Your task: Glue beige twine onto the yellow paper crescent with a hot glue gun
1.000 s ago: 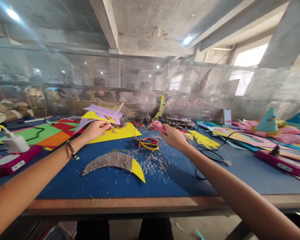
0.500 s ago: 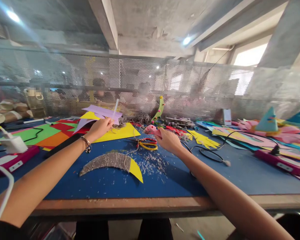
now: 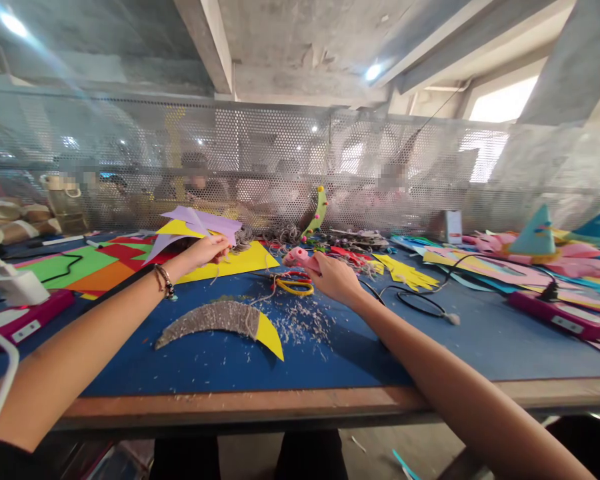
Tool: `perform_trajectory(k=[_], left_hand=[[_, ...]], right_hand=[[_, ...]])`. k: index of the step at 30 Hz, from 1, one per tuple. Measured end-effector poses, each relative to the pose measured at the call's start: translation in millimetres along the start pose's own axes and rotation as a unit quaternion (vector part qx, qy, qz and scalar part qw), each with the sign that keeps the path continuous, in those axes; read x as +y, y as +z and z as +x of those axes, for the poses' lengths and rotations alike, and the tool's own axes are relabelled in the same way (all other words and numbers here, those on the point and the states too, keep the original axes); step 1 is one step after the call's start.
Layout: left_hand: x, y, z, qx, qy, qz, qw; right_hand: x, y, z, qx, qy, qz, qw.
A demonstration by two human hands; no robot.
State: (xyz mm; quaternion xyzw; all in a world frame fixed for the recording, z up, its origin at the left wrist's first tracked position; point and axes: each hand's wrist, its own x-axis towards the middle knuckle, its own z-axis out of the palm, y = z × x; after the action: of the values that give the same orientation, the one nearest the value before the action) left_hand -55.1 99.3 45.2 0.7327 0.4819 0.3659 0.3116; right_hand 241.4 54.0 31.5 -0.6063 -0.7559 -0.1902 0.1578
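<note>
Gripping a pink handheld tool (image 3: 296, 257), the right hand (image 3: 336, 279) hangs near scissors (image 3: 300, 291) — the left hand (image 3: 206, 253) pinches a pale, blurred stick (image 3: 199, 221).

Coloured paper (image 3: 63, 267), scissors (image 3: 295, 292) and concrete ceiling (image 3: 290, 33) suggest a craft workshop.

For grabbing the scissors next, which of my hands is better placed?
Probably your right hand: it is close to the scissors, though it would first have to free itself of the pink tool it holds. Your left hand is farther off, by the yellow sheet.
</note>
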Motion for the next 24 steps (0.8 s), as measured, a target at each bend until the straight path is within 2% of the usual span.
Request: perform_trajectory(k=[5, 11, 16, 24], left_hand=[[25.7, 17.0, -8.7, -0.020, 0.067, -0.159, 0.985], [63.3, 45.3, -30.7, -0.054, 0.131, -0.263, 0.954], [81.7, 62.5, -41.2, -0.065, 0.155, -0.270, 0.948], [84.0, 82.7, -31.2, -0.060, 0.167, -0.214, 0.961]], right_hand=[[-6.2, -4.5, -4.0, 0.043, -0.013, -0.027, 0.999], [-18.4, -14.0, -11.9, 0.070, -0.058, -0.078, 0.993], [-22.7, -14.8, -13.6, 0.080, -0.071, -0.099, 0.989], [-24.6, -13.2, -16.7, 0.087, -0.086, -0.109, 0.987]])
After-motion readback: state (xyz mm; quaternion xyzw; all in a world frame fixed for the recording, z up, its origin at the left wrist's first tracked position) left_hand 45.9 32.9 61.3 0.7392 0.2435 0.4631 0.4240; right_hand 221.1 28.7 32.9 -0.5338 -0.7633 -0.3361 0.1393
